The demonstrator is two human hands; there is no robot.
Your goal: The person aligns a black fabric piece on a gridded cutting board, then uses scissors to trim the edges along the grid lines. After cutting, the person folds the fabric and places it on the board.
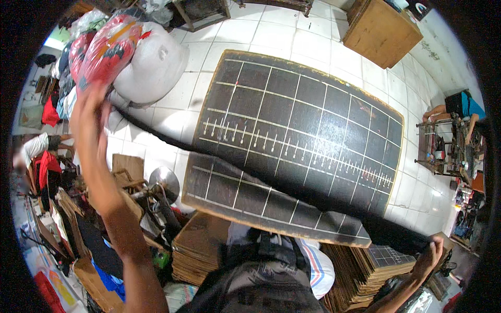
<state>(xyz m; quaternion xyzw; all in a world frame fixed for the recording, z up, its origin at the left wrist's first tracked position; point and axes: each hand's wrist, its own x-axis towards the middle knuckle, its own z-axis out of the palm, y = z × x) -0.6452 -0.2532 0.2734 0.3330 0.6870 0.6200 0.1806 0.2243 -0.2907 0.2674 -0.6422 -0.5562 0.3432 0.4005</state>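
Note:
A long black strip of cloth (292,190) is stretched slantwise between my two hands, over a dark board (292,109) marked with a white grid. My left hand (95,99), raised at the far left and blurred by motion, is closed on the cloth's narrow far end. Low at the right, my right hand (432,250) grips the wider near end past the board's edge. The cloth sags a little and lies close over the board; whether it touches all along I cannot tell.
Stuffed plastic bags, one white (151,62) and one red (109,47), stand behind my left hand. Stacks of brown boards (201,245) sit below the gridded board. A wooden cabinet (383,34) is at the far right. Other people (39,151) are at the left and right edges.

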